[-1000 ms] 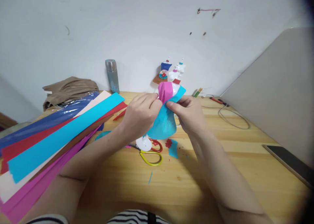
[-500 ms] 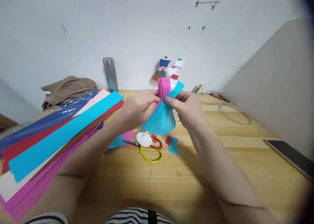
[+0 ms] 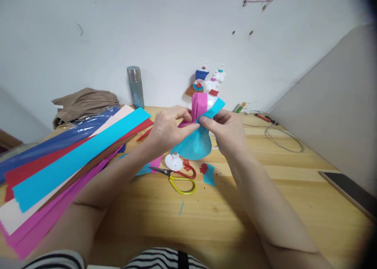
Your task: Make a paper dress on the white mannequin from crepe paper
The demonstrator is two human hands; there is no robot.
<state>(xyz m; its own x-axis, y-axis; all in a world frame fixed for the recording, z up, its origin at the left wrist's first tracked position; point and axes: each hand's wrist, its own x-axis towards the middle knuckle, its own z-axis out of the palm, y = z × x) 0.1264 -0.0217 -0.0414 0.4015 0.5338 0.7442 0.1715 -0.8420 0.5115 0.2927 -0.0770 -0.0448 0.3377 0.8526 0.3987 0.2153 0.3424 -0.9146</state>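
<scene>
A small white dress form (image 3: 211, 101) leans in front of me, wrapped in pink crepe paper (image 3: 199, 104) over one side of its top and turquoise crepe paper (image 3: 196, 143) flaring below like a skirt. Its round white base (image 3: 173, 162) shows under the skirt. My left hand (image 3: 173, 125) has curled fingers at the pink paper, thumb stretched along the waist where the two colours meet. With thumb and fingers, my right hand (image 3: 226, 129) pinches the turquoise paper at the waist; its fingertips are hidden behind it. Scissors (image 3: 169, 174) with red and yellow handles lie just below.
Long crepe paper strips (image 3: 79, 155) are piled at left beside brown cloth (image 3: 88, 102). A flask (image 3: 135, 87) and several dressed small forms (image 3: 202, 75) stand by the wall. Red paper flowers (image 3: 203, 168), a turquoise scrap (image 3: 209, 175), a cable (image 3: 282, 137) and a phone (image 3: 349, 192) lie about.
My left thumb has slid right along the waist and parted from the index finger. My right hand keeps its pinch. The whole view has shifted slightly.
</scene>
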